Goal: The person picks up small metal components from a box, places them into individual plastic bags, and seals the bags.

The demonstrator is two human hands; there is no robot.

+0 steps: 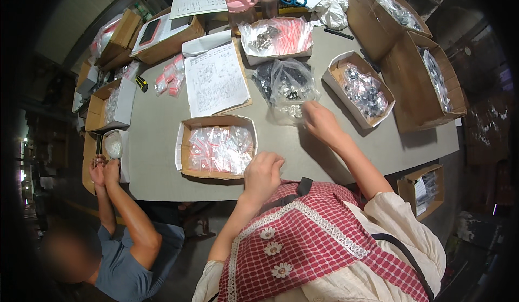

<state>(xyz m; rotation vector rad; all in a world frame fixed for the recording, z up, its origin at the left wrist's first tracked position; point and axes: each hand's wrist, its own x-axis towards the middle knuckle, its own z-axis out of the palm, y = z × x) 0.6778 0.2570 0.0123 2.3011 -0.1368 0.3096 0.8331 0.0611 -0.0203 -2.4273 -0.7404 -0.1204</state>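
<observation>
My right hand (323,122) reaches to the near right edge of a clear plastic bag (294,83) of small dark parts, its fingers curled together against the bag's mouth. What lies between those fingertips is hidden. Just right of a shallow carton (187,173) filled with small clear packets (219,145), my left hand (263,173) hovers near the table's front edge. Its fingers are bent toward the thumb, and I cannot make out anything in them.
Behind the bag stands a white box of red-edged zip bags (292,36); to its right, a box of packed parts (362,91). Printed sheets (216,77) lie left of centre. Tall cartons (416,85) line the right side. A co-worker's hands (104,169) work at the left edge.
</observation>
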